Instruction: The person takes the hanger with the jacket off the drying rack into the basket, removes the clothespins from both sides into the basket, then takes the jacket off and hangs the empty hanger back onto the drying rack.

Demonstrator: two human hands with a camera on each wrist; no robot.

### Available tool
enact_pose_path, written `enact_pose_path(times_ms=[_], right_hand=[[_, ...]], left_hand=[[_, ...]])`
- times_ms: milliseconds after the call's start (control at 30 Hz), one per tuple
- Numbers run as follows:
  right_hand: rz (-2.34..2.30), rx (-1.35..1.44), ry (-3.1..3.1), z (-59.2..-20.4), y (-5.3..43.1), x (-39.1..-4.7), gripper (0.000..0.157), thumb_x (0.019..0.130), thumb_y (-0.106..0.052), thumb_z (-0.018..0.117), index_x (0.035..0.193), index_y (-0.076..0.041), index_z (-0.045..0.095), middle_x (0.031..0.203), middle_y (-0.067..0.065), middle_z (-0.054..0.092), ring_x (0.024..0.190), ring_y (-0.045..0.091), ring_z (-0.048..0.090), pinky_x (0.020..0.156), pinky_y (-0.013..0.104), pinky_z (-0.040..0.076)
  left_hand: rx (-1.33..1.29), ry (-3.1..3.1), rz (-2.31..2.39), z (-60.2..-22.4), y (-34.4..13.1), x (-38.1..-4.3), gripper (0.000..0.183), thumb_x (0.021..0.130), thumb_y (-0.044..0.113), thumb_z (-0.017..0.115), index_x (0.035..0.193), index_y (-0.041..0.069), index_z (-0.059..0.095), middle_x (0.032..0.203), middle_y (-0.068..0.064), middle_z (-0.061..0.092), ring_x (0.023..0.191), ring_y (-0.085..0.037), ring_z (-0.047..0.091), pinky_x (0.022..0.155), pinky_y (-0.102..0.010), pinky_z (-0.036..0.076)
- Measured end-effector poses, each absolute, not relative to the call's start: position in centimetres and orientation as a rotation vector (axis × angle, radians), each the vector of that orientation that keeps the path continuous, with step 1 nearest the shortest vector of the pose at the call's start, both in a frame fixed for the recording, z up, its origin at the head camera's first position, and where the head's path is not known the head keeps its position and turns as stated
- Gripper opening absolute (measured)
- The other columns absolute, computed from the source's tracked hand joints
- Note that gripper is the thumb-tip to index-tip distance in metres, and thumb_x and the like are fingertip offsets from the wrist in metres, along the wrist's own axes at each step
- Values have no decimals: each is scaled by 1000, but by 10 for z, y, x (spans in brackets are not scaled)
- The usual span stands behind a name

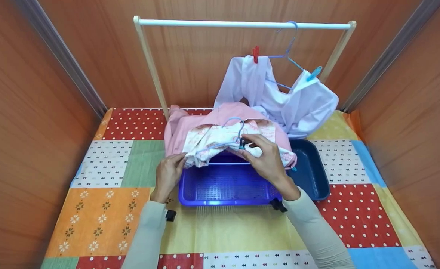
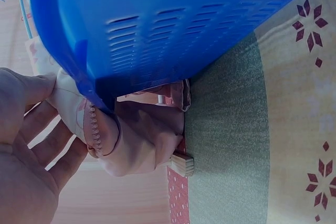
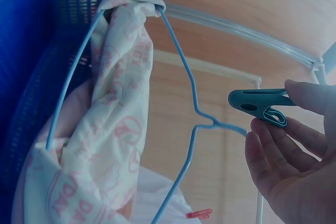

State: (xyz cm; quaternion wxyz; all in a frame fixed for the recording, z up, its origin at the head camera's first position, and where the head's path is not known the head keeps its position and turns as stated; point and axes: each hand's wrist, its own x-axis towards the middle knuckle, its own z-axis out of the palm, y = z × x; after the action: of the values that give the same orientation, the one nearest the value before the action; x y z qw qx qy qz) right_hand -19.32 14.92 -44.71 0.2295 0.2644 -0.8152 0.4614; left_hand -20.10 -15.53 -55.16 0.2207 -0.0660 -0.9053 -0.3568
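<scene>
My left hand (image 1: 168, 175) pinches a fold of a pink garment (image 1: 227, 112) with a white, pink-printed inner side (image 3: 126, 119). That fold wraps one end of a blue wire hanger (image 3: 193, 90). Between the thumb and fingers of my right hand (image 1: 266, 160) is a dark teal clothespin (image 3: 257, 103), held apart from the cloth near the hanger's hook. In the left wrist view, the left thumb and fingertips meet on the cloth (image 2: 65, 90). The garment drapes over the back of a blue perforated basket (image 1: 229, 203). A small teal clip (image 1: 293, 169) shows at the garment's right end.
Behind stands a rack with a white rail (image 1: 212, 23). A white garment (image 1: 279, 101) hangs there on another hanger, fastened by a red clothespin (image 1: 256, 54) and a light blue clothespin (image 1: 314, 73). A dark tray (image 1: 322, 179) sits right of the basket. Wood-grain panels enclose the patchwork cloth.
</scene>
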Motion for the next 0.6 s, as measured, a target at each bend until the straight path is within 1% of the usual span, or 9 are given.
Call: enact_pose_path(times_ms=[233,367,500,600], right_hand=[[1281,641,-2220,-447,169,-194,39,80,-6,80,117,-2,70,110,12,72,90,27,70,79,44,57],[1268,596,-2208,-442,176,-192,39,77,1,80,115,2,70,106,19,72,88,33,69,77,47,57],[1264,562,-2207,-428,181,-182,37,76,8,78,112,8,68,103,26,70,86,39,68,76,50,56],[1250,531,-2214,-421,185,-177,36,77,9,76,112,10,68,102,27,70,86,40,68,76,45,57]], left_hand=[[-171,-2521,-977,-549,-155,-200,18,91,15,70,106,12,77,101,-8,77,96,-29,72,80,-47,56],[-168,-2526,-987,-549,-155,-200,19,91,16,70,108,12,77,102,-8,77,96,-28,72,80,-47,56],[-167,-2529,-987,-550,-155,-200,19,91,15,70,108,12,77,102,-8,77,96,-28,72,80,-47,56],[-168,-2523,-989,-550,-155,-200,18,90,15,70,107,12,77,101,-7,77,95,-28,73,79,-47,56]])
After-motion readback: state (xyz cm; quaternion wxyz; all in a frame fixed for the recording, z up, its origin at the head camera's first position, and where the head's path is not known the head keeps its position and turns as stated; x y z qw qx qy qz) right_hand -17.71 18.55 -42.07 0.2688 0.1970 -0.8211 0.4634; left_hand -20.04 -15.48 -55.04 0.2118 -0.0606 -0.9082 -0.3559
